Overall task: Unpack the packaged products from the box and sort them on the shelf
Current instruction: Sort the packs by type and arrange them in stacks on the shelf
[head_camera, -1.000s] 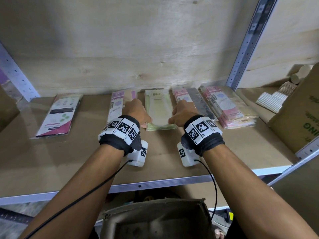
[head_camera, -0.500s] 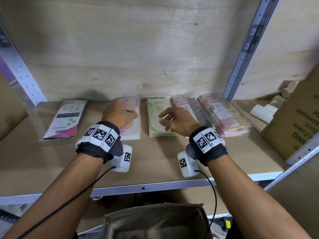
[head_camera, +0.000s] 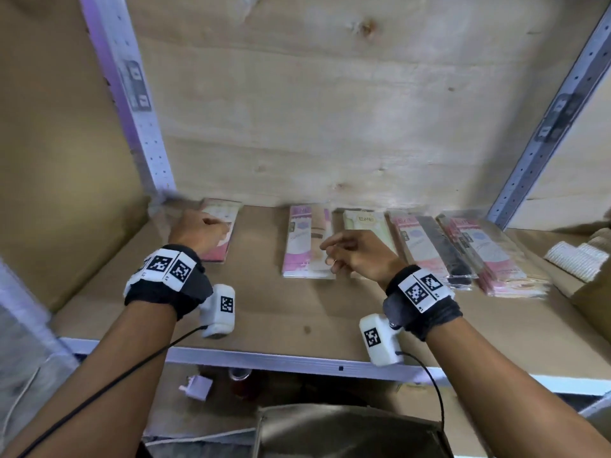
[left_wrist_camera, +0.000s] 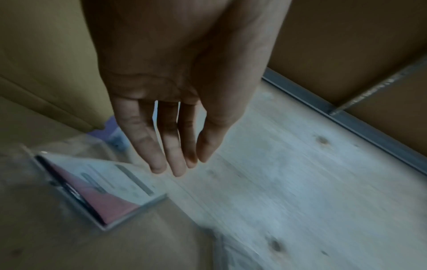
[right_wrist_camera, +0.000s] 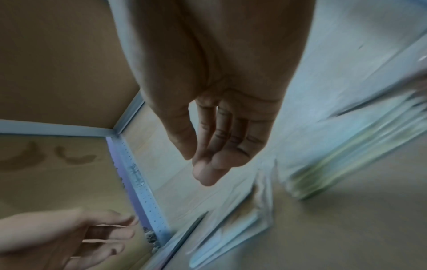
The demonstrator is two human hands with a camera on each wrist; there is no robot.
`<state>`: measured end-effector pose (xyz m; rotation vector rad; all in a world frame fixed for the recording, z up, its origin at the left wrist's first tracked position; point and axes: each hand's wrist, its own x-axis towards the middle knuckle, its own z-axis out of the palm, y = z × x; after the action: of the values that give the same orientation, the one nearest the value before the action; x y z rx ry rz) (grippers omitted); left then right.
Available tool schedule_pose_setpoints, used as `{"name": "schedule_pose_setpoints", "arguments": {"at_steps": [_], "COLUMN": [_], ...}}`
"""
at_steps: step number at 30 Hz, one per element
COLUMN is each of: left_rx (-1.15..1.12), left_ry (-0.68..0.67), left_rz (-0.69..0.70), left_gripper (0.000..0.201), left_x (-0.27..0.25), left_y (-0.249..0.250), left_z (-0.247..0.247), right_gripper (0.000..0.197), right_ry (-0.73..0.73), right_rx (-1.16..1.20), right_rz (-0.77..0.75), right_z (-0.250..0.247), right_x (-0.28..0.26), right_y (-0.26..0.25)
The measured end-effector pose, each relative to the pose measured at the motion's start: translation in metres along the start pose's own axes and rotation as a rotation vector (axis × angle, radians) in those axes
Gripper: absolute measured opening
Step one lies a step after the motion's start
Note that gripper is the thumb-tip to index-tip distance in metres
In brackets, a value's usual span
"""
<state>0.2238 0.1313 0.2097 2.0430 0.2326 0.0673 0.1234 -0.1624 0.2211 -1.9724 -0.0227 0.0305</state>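
A: Where do the flat plastic-wrapped product packets [head_camera: 309, 246] lie?
B: In a row on the far wooden shelf [head_camera: 274, 305].
A: Grip state?
B: Left hand [head_camera: 198, 231] released above the leftmost pink-and-white packet [left_wrist_camera: 101, 190]; right hand [head_camera: 358, 256] released, empty.

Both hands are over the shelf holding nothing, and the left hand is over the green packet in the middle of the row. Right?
Not quite. The left hand is over the pink packet at the far left end of the row, not the green packet. The head view shows it. Both hands are indeed over the shelf, holding nothing.
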Motion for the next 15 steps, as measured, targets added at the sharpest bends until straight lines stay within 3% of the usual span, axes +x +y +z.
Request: {"name": "schedule_pose_setpoints", "arguments": {"at_steps": [6, 12, 15], "left_rx": [0.08, 0.17, 0.143], "left_ry": [0.083, -0.004, -0.043], "left_rz": [-0.049, -0.063, -0.079], "left_gripper": [0.015, 0.036, 0.04], "left_x": [0.013, 0.022, 0.026], "left_y": [-0.021, -0.037, -0.048], "left_z": [-0.034, -0.044, -0.045], "right_gripper": [0.02, 0.01, 0.016], "right_ry": [-0.11, -0.169, -0.156], "right_rx": [0.013, 0.072, 0.134], "right_rz": [0.013, 0.163, 0.243], "right_z": [0.067, 0.136, 0.16], "right_x": [0.049, 0.092, 0.105], "right_y": [-0.042, -0.056, -0.05]}}
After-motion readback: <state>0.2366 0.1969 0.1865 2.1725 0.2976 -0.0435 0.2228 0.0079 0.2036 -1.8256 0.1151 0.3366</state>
